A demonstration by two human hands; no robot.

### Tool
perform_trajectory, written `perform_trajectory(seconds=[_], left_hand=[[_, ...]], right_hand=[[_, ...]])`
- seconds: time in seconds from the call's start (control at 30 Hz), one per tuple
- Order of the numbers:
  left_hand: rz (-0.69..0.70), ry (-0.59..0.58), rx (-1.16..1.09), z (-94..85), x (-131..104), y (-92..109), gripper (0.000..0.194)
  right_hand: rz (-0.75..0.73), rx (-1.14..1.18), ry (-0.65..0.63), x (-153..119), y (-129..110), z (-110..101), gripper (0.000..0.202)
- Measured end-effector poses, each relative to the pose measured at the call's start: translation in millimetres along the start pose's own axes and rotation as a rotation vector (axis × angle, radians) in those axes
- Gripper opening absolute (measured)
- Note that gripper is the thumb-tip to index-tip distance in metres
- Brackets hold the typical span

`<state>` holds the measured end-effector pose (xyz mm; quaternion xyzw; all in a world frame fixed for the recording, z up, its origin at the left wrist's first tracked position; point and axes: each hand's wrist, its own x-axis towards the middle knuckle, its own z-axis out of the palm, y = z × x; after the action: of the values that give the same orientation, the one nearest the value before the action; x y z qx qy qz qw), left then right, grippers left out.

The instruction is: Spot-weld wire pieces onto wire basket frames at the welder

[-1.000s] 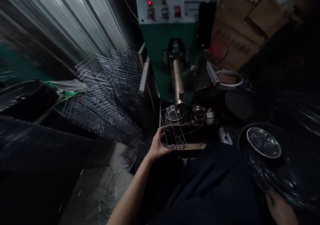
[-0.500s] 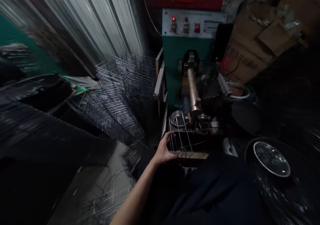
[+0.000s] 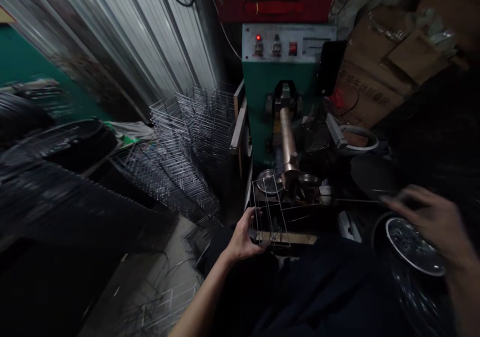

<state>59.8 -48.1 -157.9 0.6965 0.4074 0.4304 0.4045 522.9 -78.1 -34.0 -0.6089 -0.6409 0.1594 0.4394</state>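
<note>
My left hand (image 3: 242, 238) is closed on the side of a small wire rack (image 3: 282, 211), which is held in front of the machine's copper-coloured arm (image 3: 288, 139). The thumb lies along the rack's lower edge, with the fingers on its left side. Off to the right, my right hand (image 3: 437, 219) is blurred by motion. Its fingers pinch the end of a thin metal wire (image 3: 354, 200) that points left toward the rack. Below this hand is a shiny round metal dish (image 3: 399, 244).
The green machine (image 3: 258, 107) has a panel with a lit red lamp. Stacked wire racks (image 3: 180, 147) stand at the left. A phone (image 3: 332, 67) and cardboard boxes (image 3: 378, 77) are at the right. Shallow metal dishes (image 3: 267, 181) lie under the machine arm.
My right hand has come into view at the right with a thin wire. My left hand still holds the wire rack in nearly the same place. The view has tilted slightly upward.
</note>
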Motion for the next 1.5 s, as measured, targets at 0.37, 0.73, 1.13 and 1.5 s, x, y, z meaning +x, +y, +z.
perform_trajectory(seconds=[0.37,0.73,1.13,1.5], left_hand=[[0.05,-0.013,0.031,7.4,2.6,10.3,0.095],[0.05,-0.007,-0.006,14.2,11.4,4.0,0.096],[0.031,-0.007,-0.073,19.1,20.7,2.3,0.092],[0.071,0.02,-0.082,22.9,24.2,-10.6,0.094]], right_hand=[[0.176,0.348,-0.25,47.9,-3.7,169.7,0.06],[0.169,0.238,-0.283,64.6,-1.7,169.8,0.059],[0.124,0.189,-0.28,68.7,11.8,171.9,0.059],[0.138,0.199,-0.259,70.5,10.4,173.4,0.06]])
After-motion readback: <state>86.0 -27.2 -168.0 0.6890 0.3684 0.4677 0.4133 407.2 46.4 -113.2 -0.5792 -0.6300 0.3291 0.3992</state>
